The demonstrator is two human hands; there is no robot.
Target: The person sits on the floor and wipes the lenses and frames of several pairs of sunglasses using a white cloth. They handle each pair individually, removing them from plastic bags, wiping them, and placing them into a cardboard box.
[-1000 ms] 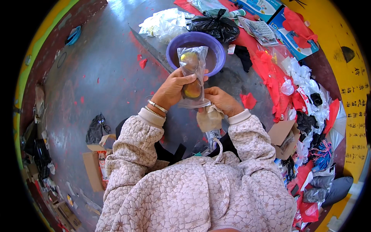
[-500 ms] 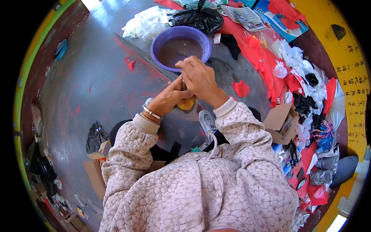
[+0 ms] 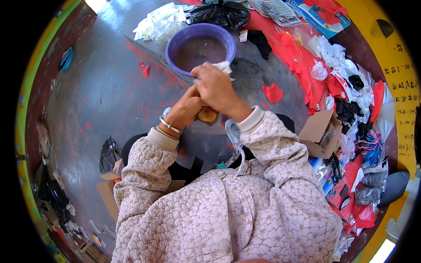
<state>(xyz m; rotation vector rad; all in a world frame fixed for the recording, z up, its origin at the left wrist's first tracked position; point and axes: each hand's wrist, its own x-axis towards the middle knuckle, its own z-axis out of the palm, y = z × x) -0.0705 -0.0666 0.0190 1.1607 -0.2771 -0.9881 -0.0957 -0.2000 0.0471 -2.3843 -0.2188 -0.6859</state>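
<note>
Both my hands meet just in front of a purple basin that holds murky brownish water. My left hand, with bracelets at the wrist, is closed around a thing whose round yellow-brown end shows below the fingers; the rest is covered. Over it lies my right hand, fingers curled and pressed together at the left hand's fingertips. A crumpled white piece sticks out behind the right hand, by the basin's rim. Whether the right fingers hold it, I cannot tell.
Beyond the basin lie a black plastic bag and white plastic. Red sheeting and heaped bags run along the right. An open cardboard box stands at my right, a black bag at my left. My shoe is below the hands.
The white piece now shows behind my right hand. My right hand has shifted slightly left. The basin and surroundings sit a little higher and further left in view.
</note>
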